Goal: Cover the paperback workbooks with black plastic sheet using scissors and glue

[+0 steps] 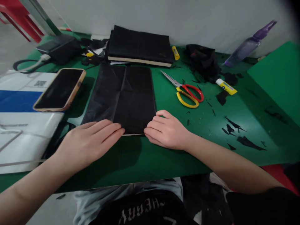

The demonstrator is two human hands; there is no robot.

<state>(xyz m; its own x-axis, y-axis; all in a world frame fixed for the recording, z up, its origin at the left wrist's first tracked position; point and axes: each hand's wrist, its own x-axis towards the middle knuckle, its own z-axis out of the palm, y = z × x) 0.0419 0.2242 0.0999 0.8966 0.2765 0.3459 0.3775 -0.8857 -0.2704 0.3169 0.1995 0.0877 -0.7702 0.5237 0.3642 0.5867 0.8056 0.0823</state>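
Pressing the black-covered book [131, 97] — left hand [93, 137] flat, fingers together; right hand [168, 131] curled at its corner.

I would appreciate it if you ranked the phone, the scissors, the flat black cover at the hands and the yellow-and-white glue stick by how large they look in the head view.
1. Flat black cover
2. Phone
3. Scissors
4. Glue stick

Phone [61, 89] left of the front book [133, 97], scissors [186, 91] right — behind it, another book [140, 45], near what look like scraps [202, 61].
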